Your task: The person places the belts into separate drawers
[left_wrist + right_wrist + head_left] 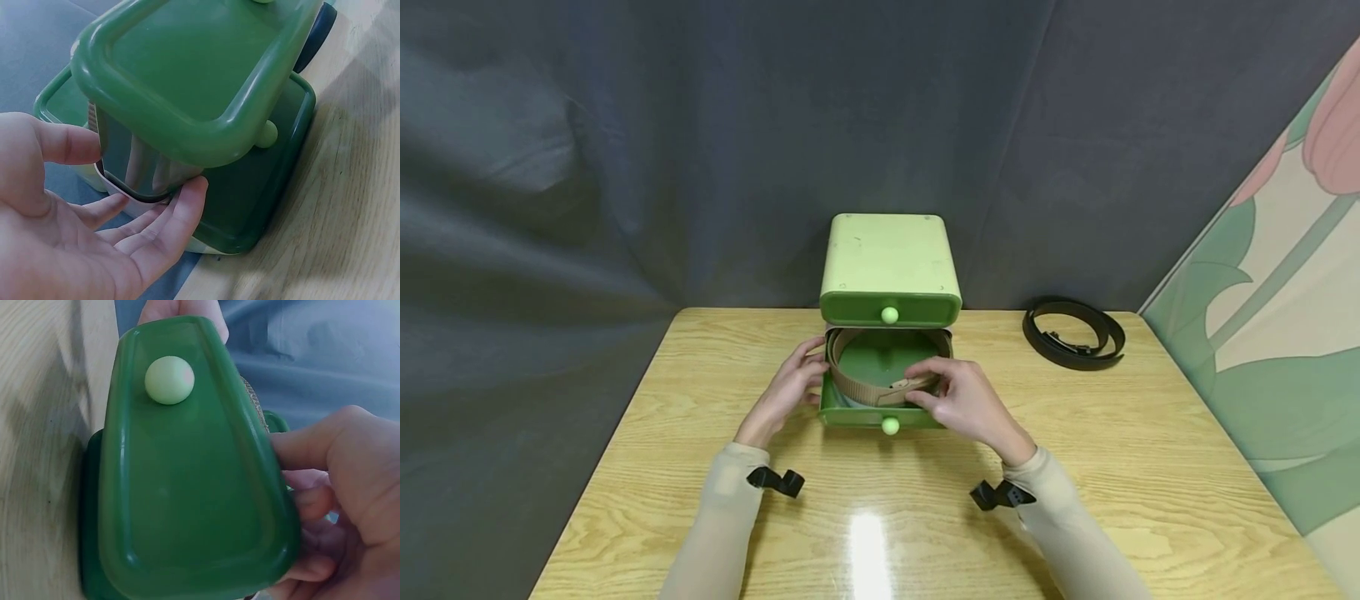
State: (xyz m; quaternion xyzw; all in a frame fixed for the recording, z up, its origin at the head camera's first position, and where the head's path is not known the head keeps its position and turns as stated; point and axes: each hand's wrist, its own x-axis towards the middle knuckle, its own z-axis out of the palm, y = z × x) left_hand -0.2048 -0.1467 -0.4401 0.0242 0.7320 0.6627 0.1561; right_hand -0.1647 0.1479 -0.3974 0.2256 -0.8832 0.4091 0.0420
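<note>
Now, a tan belt is held at its front part by the right hand, pinched between the thumb and the pointing finger. The belt is curled in a big ring inside the pulled-out green drawer, and most of the ring is seen to the left of those fingers and behind them. The drawer's left side is touched by the left hand, whose fingers are spread apart. Between the two hands, at the drawer's front, a round pale knob is seen. Up past the fingers, the top drawer is closed in the light green cabinet. Well to the right of the right fingers, a black belt is seen rolled up on the wooden table, near the dark curtain.
</note>
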